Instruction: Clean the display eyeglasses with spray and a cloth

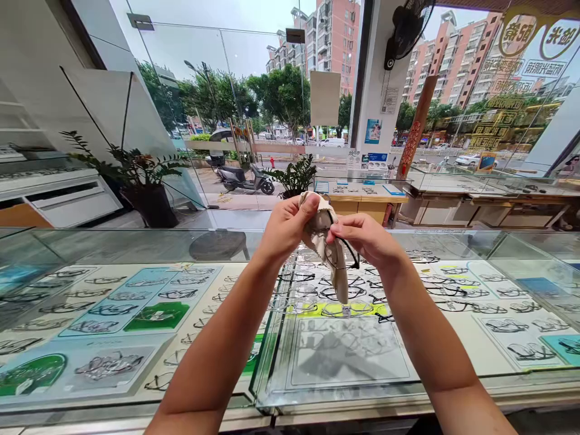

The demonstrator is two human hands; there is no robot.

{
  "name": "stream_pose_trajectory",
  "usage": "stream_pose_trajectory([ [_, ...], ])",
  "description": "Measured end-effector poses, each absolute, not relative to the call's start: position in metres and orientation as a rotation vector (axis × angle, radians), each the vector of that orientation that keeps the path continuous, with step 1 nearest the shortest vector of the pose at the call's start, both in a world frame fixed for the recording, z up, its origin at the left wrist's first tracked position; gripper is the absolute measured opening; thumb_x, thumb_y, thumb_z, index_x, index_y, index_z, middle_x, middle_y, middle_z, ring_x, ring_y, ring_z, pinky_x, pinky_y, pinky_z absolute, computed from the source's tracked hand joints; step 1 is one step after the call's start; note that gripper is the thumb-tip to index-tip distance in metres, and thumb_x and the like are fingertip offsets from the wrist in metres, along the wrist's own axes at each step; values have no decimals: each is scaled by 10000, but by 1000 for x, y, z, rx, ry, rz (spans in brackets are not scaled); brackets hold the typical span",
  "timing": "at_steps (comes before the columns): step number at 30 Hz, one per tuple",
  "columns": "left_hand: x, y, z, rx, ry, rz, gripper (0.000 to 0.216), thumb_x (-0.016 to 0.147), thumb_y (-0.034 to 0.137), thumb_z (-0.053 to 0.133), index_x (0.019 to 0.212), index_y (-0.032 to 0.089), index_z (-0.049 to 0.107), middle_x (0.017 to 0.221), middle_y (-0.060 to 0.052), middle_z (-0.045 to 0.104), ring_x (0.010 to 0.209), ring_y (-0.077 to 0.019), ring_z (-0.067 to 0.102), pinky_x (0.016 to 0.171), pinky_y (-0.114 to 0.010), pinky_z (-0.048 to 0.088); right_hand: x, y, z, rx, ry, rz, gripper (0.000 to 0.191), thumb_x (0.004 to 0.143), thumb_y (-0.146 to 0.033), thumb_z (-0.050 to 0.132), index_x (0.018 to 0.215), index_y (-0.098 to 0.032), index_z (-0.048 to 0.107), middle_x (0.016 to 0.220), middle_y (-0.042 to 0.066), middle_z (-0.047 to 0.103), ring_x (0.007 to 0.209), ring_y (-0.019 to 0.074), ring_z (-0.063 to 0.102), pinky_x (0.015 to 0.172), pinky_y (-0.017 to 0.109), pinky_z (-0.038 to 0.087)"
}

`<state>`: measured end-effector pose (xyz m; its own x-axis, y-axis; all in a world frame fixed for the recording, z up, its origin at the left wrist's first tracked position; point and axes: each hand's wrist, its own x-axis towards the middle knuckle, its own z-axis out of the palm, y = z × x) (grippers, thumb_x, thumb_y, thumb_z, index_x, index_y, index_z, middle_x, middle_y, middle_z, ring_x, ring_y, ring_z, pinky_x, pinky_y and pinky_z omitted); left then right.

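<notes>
My left hand (pixel 290 220) pinches a pale beige cleaning cloth (pixel 338 269), its thumb on top, with the cloth wrapped round one lens of a pair of dark-framed eyeglasses (pixel 351 254). The loose end of the cloth hangs below. My right hand (pixel 365 235) has its thumb and forefinger closed on the eyeglasses' frame near the middle. The other lens and rim tilt down to the right, below my right fingers. Both hands are raised above the glass display counter (pixel 348 386), apart from it. The cloth hides part of the frame.
Several rows of eyeglasses lie inside the glass cases, among them a green tray (pixel 156 316) on the left. Beyond the counter are a dark stool (pixel 217 244), a potted plant (pixel 149 199) and glass doors. More display cases (pixel 480 187) stand at the back right.
</notes>
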<state>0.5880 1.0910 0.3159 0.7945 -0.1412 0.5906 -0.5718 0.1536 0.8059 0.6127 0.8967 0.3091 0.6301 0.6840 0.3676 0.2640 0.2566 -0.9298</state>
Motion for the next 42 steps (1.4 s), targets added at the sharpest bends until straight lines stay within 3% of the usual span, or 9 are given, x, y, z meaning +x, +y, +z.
stream_pose_trajectory([
  [4,591,1107,319,1453,-726,171,508,905,641,824,849,146,724,765,-72,745,618,-152,662,571,-243,551,612,893,314,-1271,-845,345,356,814,-536,916,732,-199,835,693,-1,645,632,115,536,563,242,419],
  [9,589,1101,317,1420,-699,152,448,729,437,1008,970,165,746,855,-48,769,689,-147,692,618,-222,559,611,892,315,-1232,-784,383,397,776,-556,936,713,-189,800,642,-16,618,561,98,510,542,229,447],
  [13,589,1084,312,1374,-549,325,509,699,543,1002,796,169,671,664,7,670,515,-93,555,491,-193,452,610,899,310,-1201,-813,462,406,745,-554,965,731,-180,807,675,1,674,612,114,581,579,223,477],
  [19,586,1083,313,1363,-539,417,605,840,733,831,729,173,631,609,-3,620,493,-95,516,458,-202,404,607,898,311,-1219,-837,470,404,793,-555,931,746,-171,817,664,3,677,579,102,568,559,217,466],
  [23,580,1088,317,1394,-629,217,519,835,647,883,865,162,703,733,-35,707,566,-128,609,516,-231,502,608,887,315,-1199,-811,429,360,806,-518,922,730,-183,815,611,-14,634,509,88,523,519,211,466],
  [27,574,1080,317,1338,-600,257,515,665,463,1037,952,179,718,774,0,714,586,-104,599,521,-193,473,608,886,314,-1139,-816,465,345,820,-506,925,756,-183,822,644,-7,660,530,88,558,556,209,499],
  [33,574,1068,311,1262,-485,471,541,774,630,937,761,183,633,637,21,631,498,-79,517,470,-190,409,604,901,310,-1129,-895,518,398,796,-543,945,755,-168,820,671,-2,660,593,108,561,599,233,482],
  [37,579,1071,312,1267,-456,472,613,805,749,853,735,195,602,573,24,583,440,-90,480,411,-210,375,607,903,309,-1170,-921,453,367,833,-536,921,774,-185,832,754,-4,641,678,117,550,665,250,466],
  [42,585,1087,319,1299,-468,503,584,827,745,836,795,191,651,664,-10,660,539,-126,585,521,-240,517,614,897,309,-1230,-925,295,350,818,-565,923,785,-224,851,927,13,620,898,154,580,842,269,481],
])
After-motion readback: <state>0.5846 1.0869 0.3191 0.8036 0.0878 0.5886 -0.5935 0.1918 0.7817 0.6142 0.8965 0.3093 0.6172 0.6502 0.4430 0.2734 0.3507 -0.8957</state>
